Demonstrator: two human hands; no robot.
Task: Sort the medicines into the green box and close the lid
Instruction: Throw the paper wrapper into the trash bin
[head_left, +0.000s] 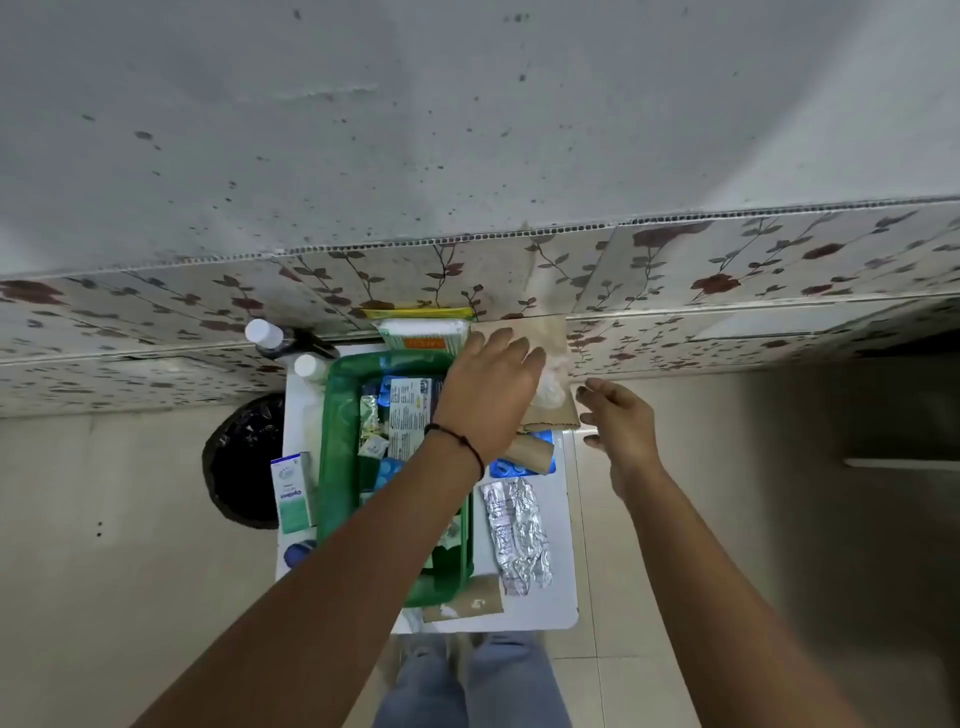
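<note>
The green box (337, 447) stands open on a small white table (563, 597), holding blue blister packs, sachets and a printed carton (410, 410). My left hand (488, 389) reaches across the box and grips a brown paper packet (553, 338) with a clear pouch at the table's far right corner. My right hand (621, 423) hovers just right of the packet, fingers apart and holding nothing. Silver foil strips (514, 535) and a blue blister pack (511, 470) lie right of the box. A white-and-green carton (293, 493) lies to its left. No lid can be made out.
Two white-capped bottles (262, 332) (309, 366) stand at the table's back left, and a yellow-green box (421, 327) leans on the floral tiled wall. A brown paper scrap (467, 603) lies at the front edge. A black bin bag (244, 462) sits on the floor to the left.
</note>
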